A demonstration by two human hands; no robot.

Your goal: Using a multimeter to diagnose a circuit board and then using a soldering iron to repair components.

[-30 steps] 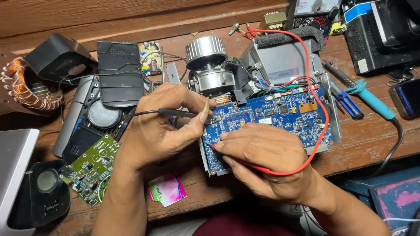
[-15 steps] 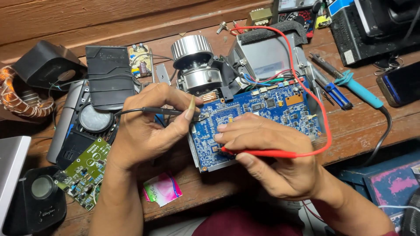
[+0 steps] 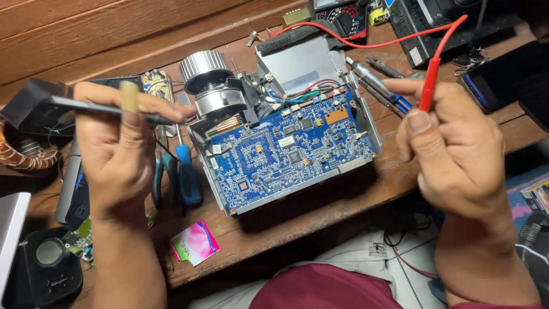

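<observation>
A blue circuit board lies in an opened metal chassis on the wooden bench, with a silver round motor behind its left end. My left hand is raised left of the board and grips a black test probe held sideways. My right hand is raised right of the board and pinches a red test probe pointing up, its red lead running back to a meter at the bench's rear. Neither probe touches the board.
Blue-handled pliers and a screwdriver lie left of the chassis. A pink packet sits near the front edge. More blue-handled tools lie right of the board. A copper coil and black parts crowd the far left.
Both hands have lifted off the blue board and moved apart, the left to the left with the black probe, the right to the right with the red probe. The board is now uncovered.
</observation>
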